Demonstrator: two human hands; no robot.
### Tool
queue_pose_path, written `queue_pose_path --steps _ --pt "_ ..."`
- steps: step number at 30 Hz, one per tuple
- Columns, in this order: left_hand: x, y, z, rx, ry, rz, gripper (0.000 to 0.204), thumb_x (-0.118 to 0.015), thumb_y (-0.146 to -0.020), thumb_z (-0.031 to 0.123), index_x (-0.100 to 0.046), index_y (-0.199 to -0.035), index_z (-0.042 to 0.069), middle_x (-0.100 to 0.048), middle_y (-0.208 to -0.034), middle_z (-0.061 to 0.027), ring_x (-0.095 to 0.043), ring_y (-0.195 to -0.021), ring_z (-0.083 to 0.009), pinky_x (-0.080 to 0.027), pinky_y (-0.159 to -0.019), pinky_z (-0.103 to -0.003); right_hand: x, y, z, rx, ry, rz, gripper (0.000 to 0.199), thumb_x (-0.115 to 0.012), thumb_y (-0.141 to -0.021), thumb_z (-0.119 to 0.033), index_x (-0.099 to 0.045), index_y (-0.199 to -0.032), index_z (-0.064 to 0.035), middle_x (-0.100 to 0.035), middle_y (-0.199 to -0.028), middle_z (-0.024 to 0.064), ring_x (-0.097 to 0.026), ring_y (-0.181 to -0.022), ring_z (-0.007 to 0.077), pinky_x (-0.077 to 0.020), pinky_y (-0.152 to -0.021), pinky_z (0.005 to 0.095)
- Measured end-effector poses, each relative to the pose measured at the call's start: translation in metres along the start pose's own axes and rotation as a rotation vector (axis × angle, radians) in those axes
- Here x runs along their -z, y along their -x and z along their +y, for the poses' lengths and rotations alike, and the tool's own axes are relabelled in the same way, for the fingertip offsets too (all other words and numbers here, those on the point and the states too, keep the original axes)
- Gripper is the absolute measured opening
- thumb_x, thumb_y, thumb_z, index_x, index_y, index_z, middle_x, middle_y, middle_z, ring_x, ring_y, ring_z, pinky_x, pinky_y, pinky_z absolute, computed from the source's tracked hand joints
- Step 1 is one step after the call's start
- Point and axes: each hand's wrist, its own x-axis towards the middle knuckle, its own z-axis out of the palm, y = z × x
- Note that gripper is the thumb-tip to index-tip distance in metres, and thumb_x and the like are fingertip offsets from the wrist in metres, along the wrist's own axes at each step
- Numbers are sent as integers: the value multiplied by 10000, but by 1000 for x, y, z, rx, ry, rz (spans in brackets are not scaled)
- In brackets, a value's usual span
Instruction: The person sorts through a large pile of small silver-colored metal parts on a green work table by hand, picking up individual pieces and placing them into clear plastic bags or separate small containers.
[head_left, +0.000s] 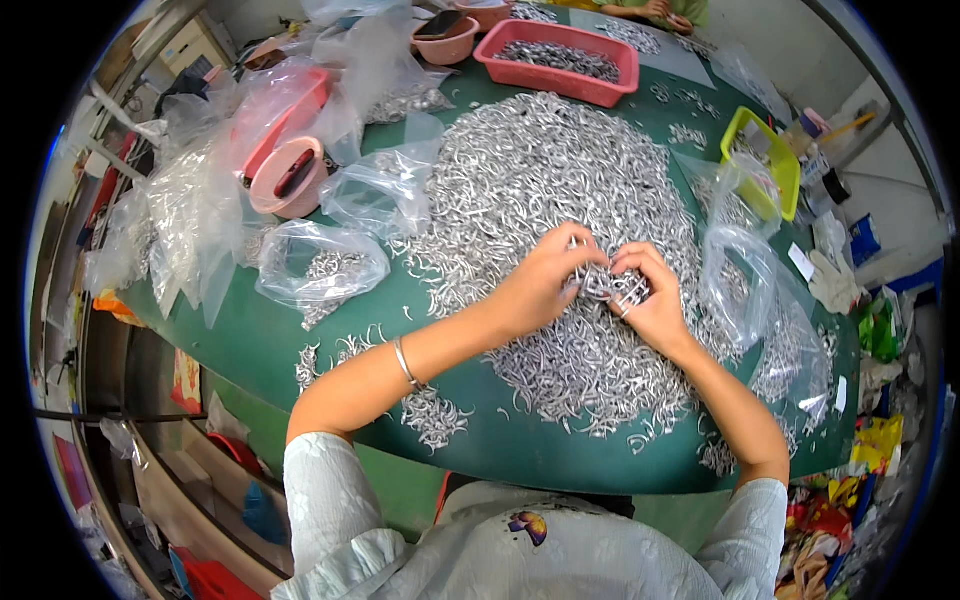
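A broad heap of small, curved, hook-like silver metal pieces (560, 165) covers the middle of the green table (240, 325). Over this heap my two hands are close together. My right hand (655, 305) is curled around a small bunch of curved metal pieces (628, 290), some poking out between the fingers. From the left, my left hand (545, 280) reaches to the same bunch, its fingers bent and closed on pieces at the bunch's edge. Exactly how many pieces each hand grips is hidden by the fingers.
Clear plastic bags (325, 270) with metal pieces lie at left; more bags (740, 285) lie at right. A pink tray (560, 62) of pieces stands at the back, a yellow-green basket (785, 165) back right, a pink bowl (290, 180) left. Another person's hands (665, 15) are across the table.
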Motion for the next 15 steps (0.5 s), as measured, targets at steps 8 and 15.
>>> queue_pose_path --steps 8,15 --pt "-1 -14 18 623 769 5 369 -550 -821 -95 -569 -1177 0 -584 -1088 -47 -605 -932 -138 -490 -806 -239 39 24 -22 -648 -538 140 132 -532 -927 -55 -583 -1040 -12 -609 -1012 49 -603 -971 144 -450 -844 266" --pt "1 5 42 729 755 -2 505 -463 -801 -121 -499 -1286 12 -506 -1287 -107 -500 -1207 -198 -491 -859 -264 44 56 -33 -354 -363 -161 374 -445 -848 114 -528 -1200 15 -500 -1276 100 -489 -1213 194 -389 -995 299"
